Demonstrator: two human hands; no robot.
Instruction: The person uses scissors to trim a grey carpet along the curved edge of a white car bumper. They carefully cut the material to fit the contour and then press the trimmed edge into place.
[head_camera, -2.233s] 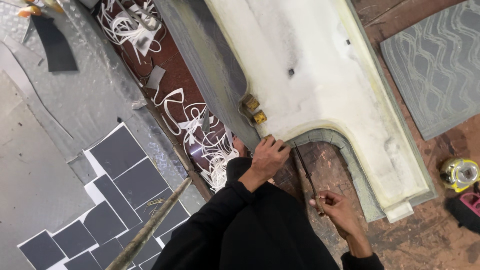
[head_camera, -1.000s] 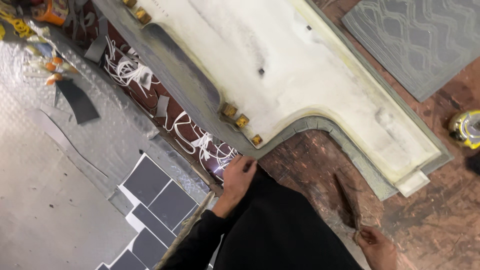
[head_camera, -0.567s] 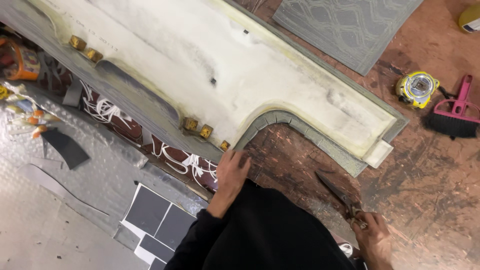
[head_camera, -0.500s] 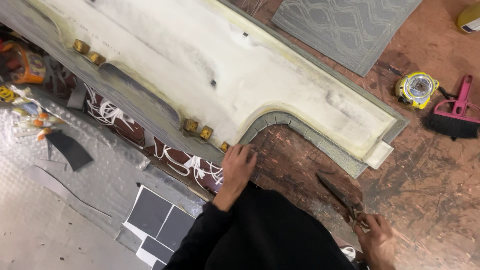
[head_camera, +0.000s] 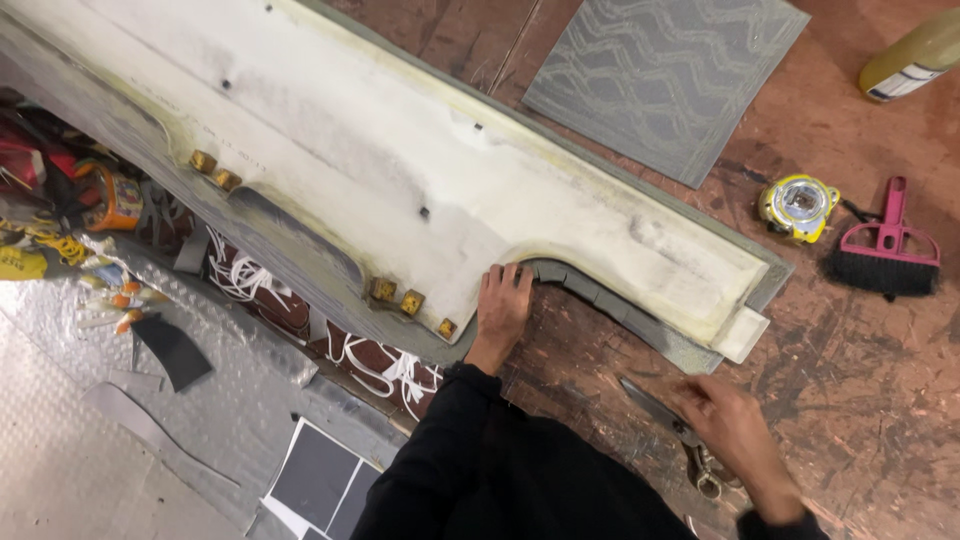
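Scissors (head_camera: 668, 425) lie under right hand (head_camera: 735, 430) fingers.

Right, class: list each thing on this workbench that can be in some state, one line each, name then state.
Left hand: flat, pressing on the grey strip at the panel's curved edge.
Right hand: resting on the scissors.
Scissors: lying on the bench, blades closed.
Pale long panel: lying flat.
Tape measure: retracted.
Pink brush: lying flat, unused.
Grey fabric sheet: spread flat.
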